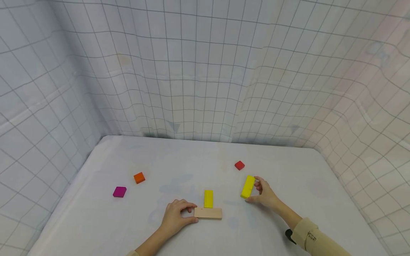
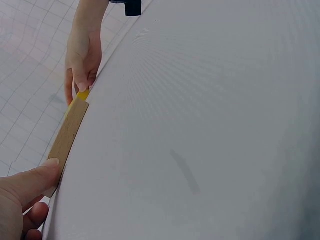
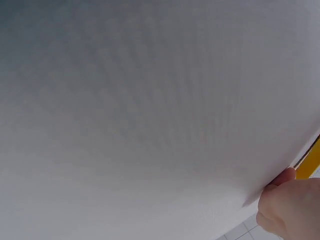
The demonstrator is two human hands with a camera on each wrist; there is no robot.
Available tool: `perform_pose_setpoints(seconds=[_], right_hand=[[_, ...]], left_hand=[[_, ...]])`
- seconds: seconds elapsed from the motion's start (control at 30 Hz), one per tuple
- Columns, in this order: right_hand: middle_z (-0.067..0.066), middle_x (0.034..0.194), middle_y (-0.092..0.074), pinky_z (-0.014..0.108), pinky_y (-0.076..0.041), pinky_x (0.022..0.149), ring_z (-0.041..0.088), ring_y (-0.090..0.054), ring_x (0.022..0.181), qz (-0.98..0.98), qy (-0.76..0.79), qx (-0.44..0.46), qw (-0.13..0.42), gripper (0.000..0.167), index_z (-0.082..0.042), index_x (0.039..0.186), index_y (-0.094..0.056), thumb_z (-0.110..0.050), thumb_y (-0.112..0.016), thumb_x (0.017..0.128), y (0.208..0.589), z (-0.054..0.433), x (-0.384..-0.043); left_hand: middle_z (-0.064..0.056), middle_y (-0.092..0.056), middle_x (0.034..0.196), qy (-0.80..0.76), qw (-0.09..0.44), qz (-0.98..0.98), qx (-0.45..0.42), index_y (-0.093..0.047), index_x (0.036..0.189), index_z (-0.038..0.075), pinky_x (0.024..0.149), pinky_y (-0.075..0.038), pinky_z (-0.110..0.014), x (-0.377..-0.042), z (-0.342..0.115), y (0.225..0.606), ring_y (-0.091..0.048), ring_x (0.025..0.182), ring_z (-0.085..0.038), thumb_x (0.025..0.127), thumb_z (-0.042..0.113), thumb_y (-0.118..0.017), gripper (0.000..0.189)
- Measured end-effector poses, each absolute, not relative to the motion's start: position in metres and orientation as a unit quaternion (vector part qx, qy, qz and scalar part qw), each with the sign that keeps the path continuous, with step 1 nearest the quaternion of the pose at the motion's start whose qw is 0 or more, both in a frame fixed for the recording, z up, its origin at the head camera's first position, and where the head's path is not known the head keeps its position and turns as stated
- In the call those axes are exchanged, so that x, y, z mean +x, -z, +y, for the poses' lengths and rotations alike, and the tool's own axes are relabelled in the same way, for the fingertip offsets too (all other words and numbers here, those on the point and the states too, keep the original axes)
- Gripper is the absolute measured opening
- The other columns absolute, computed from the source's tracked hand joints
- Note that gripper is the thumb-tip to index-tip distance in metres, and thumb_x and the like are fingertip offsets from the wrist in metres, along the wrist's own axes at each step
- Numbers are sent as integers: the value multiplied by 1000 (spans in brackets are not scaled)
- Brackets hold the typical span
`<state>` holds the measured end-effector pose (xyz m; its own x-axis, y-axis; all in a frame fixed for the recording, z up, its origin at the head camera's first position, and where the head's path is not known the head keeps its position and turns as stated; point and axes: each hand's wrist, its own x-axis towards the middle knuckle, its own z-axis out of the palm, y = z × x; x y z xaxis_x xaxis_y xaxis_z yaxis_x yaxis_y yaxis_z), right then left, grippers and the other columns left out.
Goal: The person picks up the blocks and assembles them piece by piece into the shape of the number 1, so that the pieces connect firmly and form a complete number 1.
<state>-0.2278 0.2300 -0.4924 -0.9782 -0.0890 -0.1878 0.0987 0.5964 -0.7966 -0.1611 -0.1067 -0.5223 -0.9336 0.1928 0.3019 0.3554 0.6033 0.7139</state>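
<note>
My left hand (image 1: 176, 214) pinches the left end of a plain wooden block (image 1: 208, 213), thumb on the near side and index finger at the far corner. Just behind this block, a short yellow block (image 1: 208, 198) points away from me, its near end right at the wood. To the right, my right hand (image 1: 264, 195) holds a longer yellow block (image 1: 248, 187) lengthwise, thumb at its near end and index finger at its far end. The left wrist view shows my left thumb (image 2: 42, 177) pressed on the wooden block (image 2: 67, 142); in the right wrist view only a corner of yellow (image 3: 310, 162) shows.
A small red block (image 1: 239, 165) lies beyond the longer yellow one. On the left side of the white-covered table (image 1: 179, 160) are an orange block (image 1: 139, 177) and a magenta block (image 1: 120, 192). Grid-patterned curtains (image 1: 205, 71) hang behind and at both sides.
</note>
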Motion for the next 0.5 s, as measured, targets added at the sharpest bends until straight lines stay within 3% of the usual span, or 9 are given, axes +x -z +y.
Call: perform_pose_setpoints(seconds=[0.33,0.5], right_hand=[[13,111,-43,34,-36,85,23,-40,97,880,463,-8,105,90,-2,136,-28,-14,-83,65,492,229,-229],[11,112,-45,29,-38,83,21,-42,96,878,466,-18,104,91,-5,136,-29,-16,-83,64,491,227,-231]], left_hand=[[18,-51,70,417,81,-892,-155,-70,86,23,69,-30,-29,-161,-107,522,-38,69,-2,60,39,-81,33],[19,-51,70,419,86,-890,-158,-70,86,23,69,-30,-28,-161,-107,523,-38,69,-2,60,39,-81,33]])
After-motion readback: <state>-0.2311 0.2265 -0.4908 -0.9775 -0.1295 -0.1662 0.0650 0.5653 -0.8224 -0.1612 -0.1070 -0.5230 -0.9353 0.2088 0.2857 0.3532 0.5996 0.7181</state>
